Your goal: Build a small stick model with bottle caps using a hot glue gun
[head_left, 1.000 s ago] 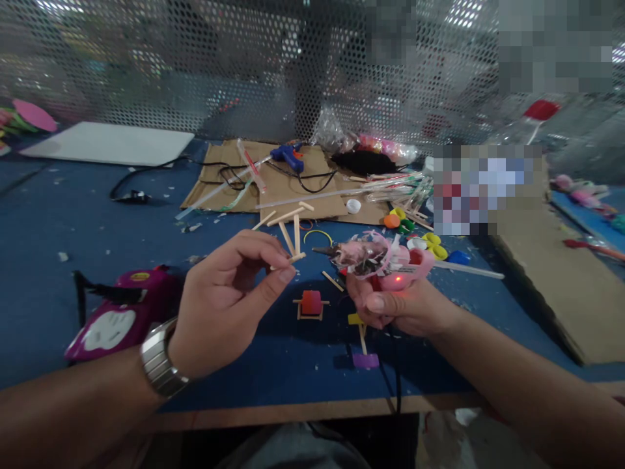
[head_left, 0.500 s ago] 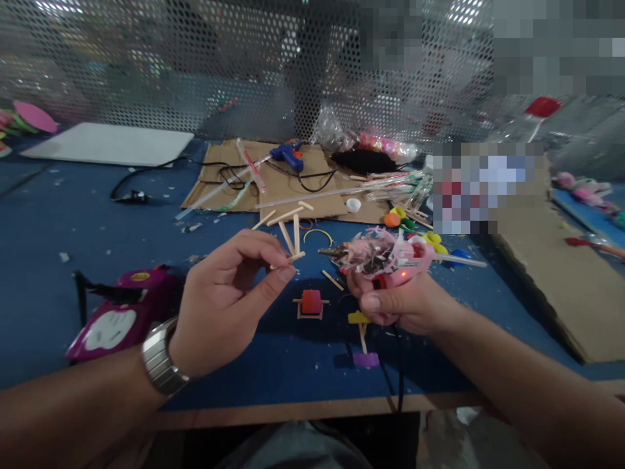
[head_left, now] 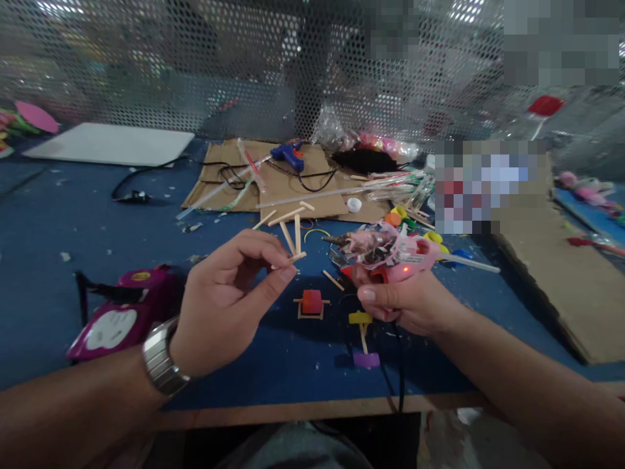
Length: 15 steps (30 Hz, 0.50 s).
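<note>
Stick frame (head_left: 297, 234) sits at the fingertips of the left grip (head_left: 229, 293), thumb and forefinger closed in a narrow pinch on its near crosspiece. Two sticks rise from there, away from the grip; a further stick appears to cross their far ends, though the joint is hard to make out.

Right grip (head_left: 398, 296): wrapped around the handle of a pink glue gun (head_left: 413, 259), red light lit. Trigger finger's pressure: cannot tell.

Key relation: gun's long axis runs crosswise, nozzle (head_left: 333, 240) pointing left at the frame, glue stick (head_left: 473, 263) trailing out right, behind the grip. Nozzle and frame apart, small gap; left grip nearer the frame, having hold of it.

Between and below the grips, on the counter (head_left: 273, 371): red-orange roller (head_left: 312, 301) on sticks. Just below right grip: yellow cap (head_left: 360, 317) and purple cap (head_left: 366, 359), stick between.
</note>
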Tool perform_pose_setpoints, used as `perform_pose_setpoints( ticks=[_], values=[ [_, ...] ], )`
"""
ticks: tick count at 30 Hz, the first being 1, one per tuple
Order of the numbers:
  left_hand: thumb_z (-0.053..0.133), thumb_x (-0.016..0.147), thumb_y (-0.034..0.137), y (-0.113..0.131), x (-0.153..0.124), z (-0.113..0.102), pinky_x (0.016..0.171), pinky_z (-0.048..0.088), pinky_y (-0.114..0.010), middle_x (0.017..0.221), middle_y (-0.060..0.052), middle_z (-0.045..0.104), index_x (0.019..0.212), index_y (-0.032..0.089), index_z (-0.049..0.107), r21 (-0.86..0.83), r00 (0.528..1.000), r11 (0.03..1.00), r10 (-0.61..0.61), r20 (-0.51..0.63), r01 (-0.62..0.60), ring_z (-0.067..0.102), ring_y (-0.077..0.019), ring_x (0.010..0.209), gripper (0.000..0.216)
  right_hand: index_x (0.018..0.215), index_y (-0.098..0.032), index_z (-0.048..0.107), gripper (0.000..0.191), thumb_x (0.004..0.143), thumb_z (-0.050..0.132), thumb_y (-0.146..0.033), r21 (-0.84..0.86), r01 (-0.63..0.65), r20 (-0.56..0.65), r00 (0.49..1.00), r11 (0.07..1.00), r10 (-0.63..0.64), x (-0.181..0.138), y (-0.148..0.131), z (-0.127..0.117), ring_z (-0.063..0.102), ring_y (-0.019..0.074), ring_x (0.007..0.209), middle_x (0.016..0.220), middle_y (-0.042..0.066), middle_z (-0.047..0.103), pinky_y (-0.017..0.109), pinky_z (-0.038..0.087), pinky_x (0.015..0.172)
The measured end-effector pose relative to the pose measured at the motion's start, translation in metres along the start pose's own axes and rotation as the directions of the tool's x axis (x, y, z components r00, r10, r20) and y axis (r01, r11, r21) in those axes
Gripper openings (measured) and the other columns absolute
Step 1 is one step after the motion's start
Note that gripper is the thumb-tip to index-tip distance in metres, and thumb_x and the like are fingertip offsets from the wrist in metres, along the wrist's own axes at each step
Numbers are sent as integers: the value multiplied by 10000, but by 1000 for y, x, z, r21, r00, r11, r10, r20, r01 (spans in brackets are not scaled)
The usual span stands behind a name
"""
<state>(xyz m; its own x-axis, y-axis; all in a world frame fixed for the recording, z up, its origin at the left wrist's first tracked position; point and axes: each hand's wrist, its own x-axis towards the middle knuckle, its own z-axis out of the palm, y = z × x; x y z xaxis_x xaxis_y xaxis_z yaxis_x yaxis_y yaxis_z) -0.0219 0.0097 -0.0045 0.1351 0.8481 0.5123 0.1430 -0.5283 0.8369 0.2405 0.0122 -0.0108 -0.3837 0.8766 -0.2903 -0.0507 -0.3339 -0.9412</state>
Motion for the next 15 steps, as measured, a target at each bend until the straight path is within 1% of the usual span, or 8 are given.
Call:
perform_pose_setpoints(
  ticks=[2, 5, 8, 12, 15],
  values=[
    [739, 942, 7, 0, 0, 0, 837, 632, -240, 982, -2, 736, 959, 229, 707, 13, 1000, 1000, -18, 1, 18, 720, -134, 936, 225, 740, -198, 596, 695, 564, 1068, -675, 8, -44, -17, 999, 999, 44, -1, -1, 2, 426, 50, 411, 533, -87, 515, 165, 245, 384],
    [751, 939, 16, 0, -1, -1, 839, 631, -229, 989, 6, 737, 962, 230, 709, 3, 1000, 1000, -13, 4, 13, 720, -128, 936, 220, 711, -196, 572, 720, 563, 1056, -708, -1, -56, -12, 998, 998, 56, -1, 0, 2, 429, 50, 420, 525, -83, 503, 173, 255, 397],
    [767, 938, 34, -1, -1, 0, 845, 630, -216, 995, 12, 733, 966, 233, 712, -7, 1000, 1000, -11, 6, 11, 721, -120, 936, 208, 726, -199, 583, 716, 554, 1057, -708, -4, -74, -5, 997, 997, 74, -1, 1, 1, 432, 56, 421, 528, -74, 513, 179, 260, 393],
    [763, 946, 40, -1, -1, 0, 847, 627, -206, 1003, 12, 731, 963, 232, 710, -9, 1000, 1000, -12, 8, 12, 720, -114, 938, 201, 772, -200, 625, 729, 488, 1074, -700, -15, -112, -55, 992, 994, 111, -1, 0, 2, 436, 64, 415, 510, -79, 515, 177, 270, 380],
    [757, 950, 32, -2, 0, 0, 847, 626, -204, 999, 12, 733, 965, 232, 712, -6, 1000, 1000, -10, 8, 10, 718, -111, 935, 206, 822, -195, 677, 718, 474, 1078, -680, -21, -130, -68, 989, 991, 128, 0, -2, 4, 427, 66, 408, 489, -84, 513, 171, 258, 371]
  ],
)
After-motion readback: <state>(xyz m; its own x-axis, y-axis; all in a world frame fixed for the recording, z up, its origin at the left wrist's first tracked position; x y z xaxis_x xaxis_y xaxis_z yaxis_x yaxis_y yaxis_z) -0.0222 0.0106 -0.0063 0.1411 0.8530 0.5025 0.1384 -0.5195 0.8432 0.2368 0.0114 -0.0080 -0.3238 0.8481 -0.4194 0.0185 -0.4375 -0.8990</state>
